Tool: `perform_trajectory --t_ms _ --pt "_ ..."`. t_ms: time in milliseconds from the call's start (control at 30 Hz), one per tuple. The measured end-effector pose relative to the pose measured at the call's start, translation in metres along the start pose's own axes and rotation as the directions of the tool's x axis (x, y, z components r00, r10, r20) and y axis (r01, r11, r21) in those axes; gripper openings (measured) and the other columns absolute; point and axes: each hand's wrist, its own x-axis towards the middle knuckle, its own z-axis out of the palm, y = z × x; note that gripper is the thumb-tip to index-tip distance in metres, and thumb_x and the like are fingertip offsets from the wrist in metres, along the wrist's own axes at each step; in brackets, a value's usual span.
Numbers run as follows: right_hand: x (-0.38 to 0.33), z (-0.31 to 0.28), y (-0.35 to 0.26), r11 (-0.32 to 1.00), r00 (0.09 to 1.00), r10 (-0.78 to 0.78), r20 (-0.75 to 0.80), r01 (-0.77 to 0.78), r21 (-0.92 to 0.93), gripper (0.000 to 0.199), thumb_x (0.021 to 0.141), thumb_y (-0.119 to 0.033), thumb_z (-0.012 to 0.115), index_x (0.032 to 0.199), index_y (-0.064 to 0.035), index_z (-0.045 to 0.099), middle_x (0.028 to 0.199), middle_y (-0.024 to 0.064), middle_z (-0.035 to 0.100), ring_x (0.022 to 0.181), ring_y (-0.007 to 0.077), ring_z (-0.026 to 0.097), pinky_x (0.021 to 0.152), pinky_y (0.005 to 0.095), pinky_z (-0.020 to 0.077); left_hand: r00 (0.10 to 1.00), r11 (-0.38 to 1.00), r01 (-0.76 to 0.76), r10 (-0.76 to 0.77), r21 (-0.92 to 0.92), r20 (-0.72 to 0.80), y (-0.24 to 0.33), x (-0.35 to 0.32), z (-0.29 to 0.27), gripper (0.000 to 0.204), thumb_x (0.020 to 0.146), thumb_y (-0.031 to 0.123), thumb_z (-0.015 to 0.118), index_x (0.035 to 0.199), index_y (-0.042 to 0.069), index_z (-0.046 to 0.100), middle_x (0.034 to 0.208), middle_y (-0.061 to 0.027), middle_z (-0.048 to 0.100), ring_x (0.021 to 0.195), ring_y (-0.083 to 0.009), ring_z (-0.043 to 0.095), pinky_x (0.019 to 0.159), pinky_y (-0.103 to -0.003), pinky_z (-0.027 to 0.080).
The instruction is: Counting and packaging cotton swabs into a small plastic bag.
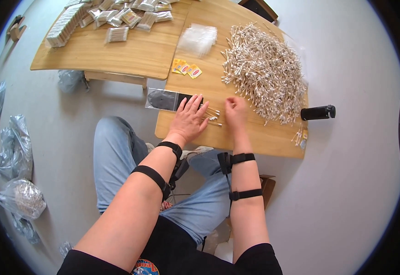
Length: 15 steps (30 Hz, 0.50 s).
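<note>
So, left hand (189, 118): your fingers lie slightly apart, palm down across the swabs (212, 118) and the black end of the sleeve (163, 99). Keep them flat and light; a hard push would probably roll or bend the thin sticks.
Right hand (235, 111): your fingers are curled; whether they close fully or pinch anything, I cannot tell. For levelling tips, the side of those fingers should serve better than poking single sticks.
Swabs: the small loose bunch pokes out from under your left fingers, tips toward your right hand, in the gap between the two. The ends look uneven, so I'd square them while your left palm steadies the bunch.
Sleeve: it runs left from beneath your left fingers, out past the edge of the desk (264, 138); mind that overhang, as it could drag.
Cards (187, 68): yellow, lying just beyond the sleeve.
Pile (264, 68): heaped near your right hand, on its far side; keep that wrist clear so strays don't mix in.
Bags (198, 39): clear, stacked beyond the cards.
</note>
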Motion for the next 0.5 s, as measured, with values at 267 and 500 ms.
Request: perform_trajectory --t_ms 267,500 --pt "0.015 0.004 0.009 0.937 0.945 -0.142 -0.294 0.033 -0.347 0.016 0.086 -0.016 0.068 0.098 -0.0074 0.065 0.097 0.0115 0.060 0.095 0.0328 0.060 0.082 0.0437 0.0484 0.998 1.000 0.022 -0.022 0.002 0.057 0.002 0.000 -0.002 0.052 0.094 0.040 0.052 0.139 0.013 0.052 0.153 -0.0115 0.039 0.145 -0.0233 0.029 0.120 -0.043 0.018" --pt "-0.027 0.016 0.019 0.994 0.970 -0.058 -0.235 0.033 -0.109 0.011 0.083 -0.011 0.067 0.091 -0.0060 0.061 0.096 0.0132 0.059 0.088 0.0331 0.059 0.078 0.0440 0.0475 1.000 0.999 0.006 -0.007 -0.032 -0.007 0.001 -0.002 0.002 0.050 0.093 0.039 0.054 0.134 0.011 0.055 0.151 -0.0115 0.042 0.145 -0.0240 0.031 0.120 -0.044 0.020"
